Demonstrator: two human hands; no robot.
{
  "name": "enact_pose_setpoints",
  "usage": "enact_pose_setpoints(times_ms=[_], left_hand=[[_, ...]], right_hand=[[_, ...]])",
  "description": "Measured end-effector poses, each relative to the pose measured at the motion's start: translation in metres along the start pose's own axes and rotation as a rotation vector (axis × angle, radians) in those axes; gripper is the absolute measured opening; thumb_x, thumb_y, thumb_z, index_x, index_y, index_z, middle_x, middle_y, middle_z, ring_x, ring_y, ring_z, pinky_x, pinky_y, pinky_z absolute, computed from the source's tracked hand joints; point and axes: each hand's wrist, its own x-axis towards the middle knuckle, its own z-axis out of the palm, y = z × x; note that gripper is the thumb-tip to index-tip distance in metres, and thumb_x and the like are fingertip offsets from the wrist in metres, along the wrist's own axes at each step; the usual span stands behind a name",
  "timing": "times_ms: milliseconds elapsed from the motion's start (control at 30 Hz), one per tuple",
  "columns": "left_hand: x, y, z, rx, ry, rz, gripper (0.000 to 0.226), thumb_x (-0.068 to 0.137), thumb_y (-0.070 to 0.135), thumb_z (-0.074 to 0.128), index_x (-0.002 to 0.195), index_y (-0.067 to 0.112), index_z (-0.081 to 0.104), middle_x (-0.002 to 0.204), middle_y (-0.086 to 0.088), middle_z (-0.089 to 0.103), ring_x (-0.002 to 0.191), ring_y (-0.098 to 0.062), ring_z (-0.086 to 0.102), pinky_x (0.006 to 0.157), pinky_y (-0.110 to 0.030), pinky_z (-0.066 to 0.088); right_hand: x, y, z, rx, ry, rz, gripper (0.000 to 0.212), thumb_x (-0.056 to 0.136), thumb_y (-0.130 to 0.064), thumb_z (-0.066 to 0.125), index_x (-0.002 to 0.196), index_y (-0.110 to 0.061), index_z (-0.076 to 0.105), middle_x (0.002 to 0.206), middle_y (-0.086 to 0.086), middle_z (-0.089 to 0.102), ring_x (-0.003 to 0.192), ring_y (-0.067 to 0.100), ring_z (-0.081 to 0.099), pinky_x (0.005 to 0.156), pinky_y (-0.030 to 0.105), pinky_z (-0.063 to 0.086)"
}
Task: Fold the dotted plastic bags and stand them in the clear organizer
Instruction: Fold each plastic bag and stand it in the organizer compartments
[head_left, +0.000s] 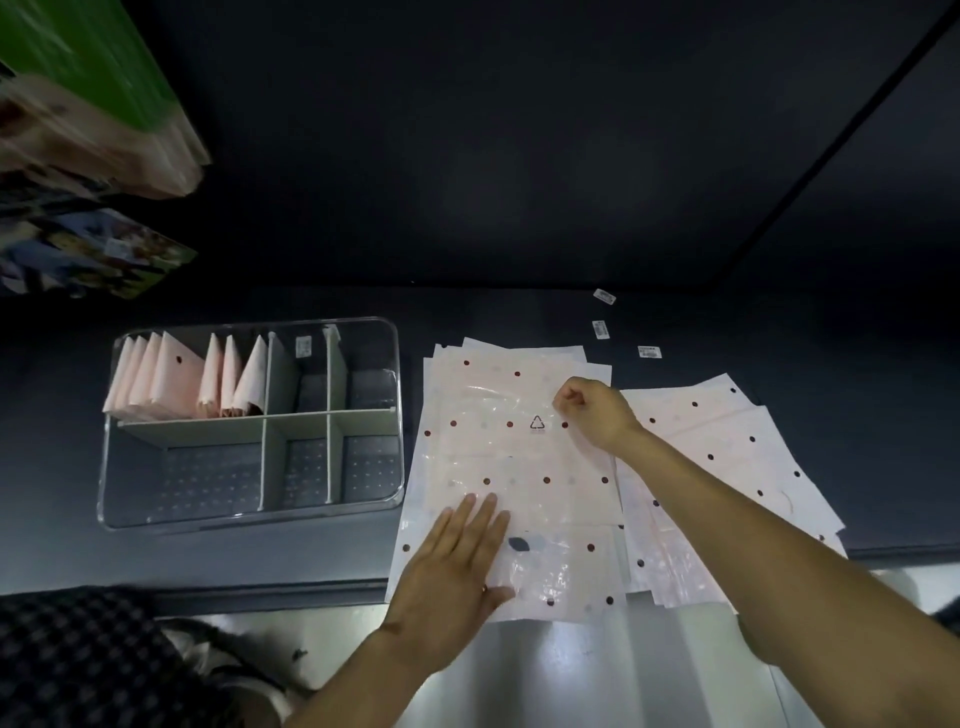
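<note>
On table: pale pink, dark-dotted bag (519, 467) flat; left hand (457, 566) pressing flat-fingered, right hand (592, 410) pinching it.

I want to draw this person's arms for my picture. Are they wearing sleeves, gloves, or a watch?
No sleeves, gloves or watch show. Both forearms are bare right up to the picture's edge. The left hand and the right hand are bare too. There may be a thin ring on one left-hand finger, but it is too small to be sure.
</note>
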Motion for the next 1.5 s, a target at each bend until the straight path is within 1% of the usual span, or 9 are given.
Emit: enact_pose_setpoints(times_ms=[200,333,500,600,700,833,1067,1267,1500], left_hand=[[-0.003,-0.001,0.004,-0.035,-0.026,-0.007,0.066,0.091,0.062,0.029,0.142,0.022,0.041,0.149,-0.01,0.035,0.137,-0.03,0.033,0.108,-0.042,0.018],[-0.001,0.001,-0.001,-0.032,-0.074,-0.013,0.064,0.091,0.061,0.026,0.139,0.025,0.046,0.145,-0.01,0.042,0.134,-0.029,0.039,0.107,-0.04,0.02],[-0.015,-0.016,-0.009,0.009,-0.099,0.0,0.064,0.091,0.059,0.022,0.138,0.024,0.047,0.146,-0.007,0.042,0.133,-0.025,0.041,0.11,-0.035,0.011],[-0.029,-0.029,-0.014,-0.016,-0.114,-0.03,0.065,0.092,0.058,0.021,0.138,0.022,0.047,0.146,-0.005,0.041,0.133,-0.025,0.041,0.112,-0.036,0.006],[-0.032,-0.028,-0.017,-0.074,-0.125,-0.064,0.066,0.093,0.058,0.018,0.138,0.02,0.047,0.147,-0.006,0.039,0.134,-0.027,0.038,0.112,-0.031,0.001],[-0.029,-0.025,-0.013,-0.175,-0.107,-0.093,0.065,0.092,0.059,0.025,0.141,0.021,0.043,0.152,-0.002,0.03,0.14,-0.026,0.027,0.118,-0.033,0.001],[-0.023,-0.031,-0.007,-0.273,-0.047,-0.141,0.063,0.09,0.061,0.026,0.143,0.029,0.038,0.155,0.005,0.021,0.145,-0.017,0.014,0.116,-0.029,0.005],[-0.017,-0.031,-0.006,-0.323,-0.037,-0.182,0.043,0.096,0.047,0.04,0.137,0.035,0.044,0.15,0.011,0.029,0.139,-0.008,0.02,0.11,-0.025,0.018],[-0.015,-0.032,-0.004,-0.376,0.01,-0.199,0.037,0.096,0.044,0.045,0.131,0.034,0.052,0.145,0.011,0.037,0.134,-0.01,0.027,0.105,-0.025,0.022]], right_hand=[[-0.052,-0.008,0.017,-0.3,0.35,-0.375,0.025,0.091,-0.011,0.055,0.115,-0.01,0.064,0.117,0.01,0.062,0.112,0.031,0.053,0.096,0.035,0.038],[-0.125,0.012,0.053,-0.529,0.077,-0.79,0.038,0.089,-0.027,0.062,0.123,-0.012,0.062,0.131,0.004,0.059,0.123,0.021,0.054,0.102,0.042,0.045],[-0.162,0.071,0.03,-0.751,0.018,-0.607,0.057,0.1,-0.042,0.021,0.133,-0.008,0.052,0.141,0.006,0.047,0.13,0.02,0.046,0.115,0.035,0.009],[-0.167,0.079,0.011,-0.682,0.097,-0.566,0.066,0.102,-0.041,0.011,0.119,-0.007,0.065,0.129,0.006,0.059,0.118,0.022,0.058,0.113,0.03,0.017],[-0.159,0.065,0.013,-0.558,0.233,-0.595,0.049,0.098,-0.039,0.037,0.094,-0.01,0.076,0.106,0.002,0.072,0.099,0.021,0.068,0.093,0.034,0.051],[-0.141,0.039,0.029,-0.46,0.215,-0.606,0.023,0.064,-0.019,0.087,0.082,-0.014,0.075,0.089,-0.001,0.072,0.078,0.018,0.069,0.072,0.027,0.056],[-0.128,0.032,0.041,-0.452,0.185,-0.567,0.02,0.061,-0.002,0.084,0.066,-0.013,0.067,0.074,-0.002,0.064,0.064,0.015,0.061,0.056,0.013,0.047],[-0.114,0.039,0.032,-0.45,-0.004,-0.469,0.027,0.092,-0.031,0.056,0.111,-0.012,0.062,0.119,-0.005,0.053,0.111,0.012,0.048,0.088,0.026,0.045],[-0.121,0.033,0.033,-0.48,0.144,-0.618,0.005,0.08,-0.009,0.07,0.079,-0.004,0.069,0.091,0.006,0.067,0.081,0.024,0.063,0.062,0.03,0.054]])
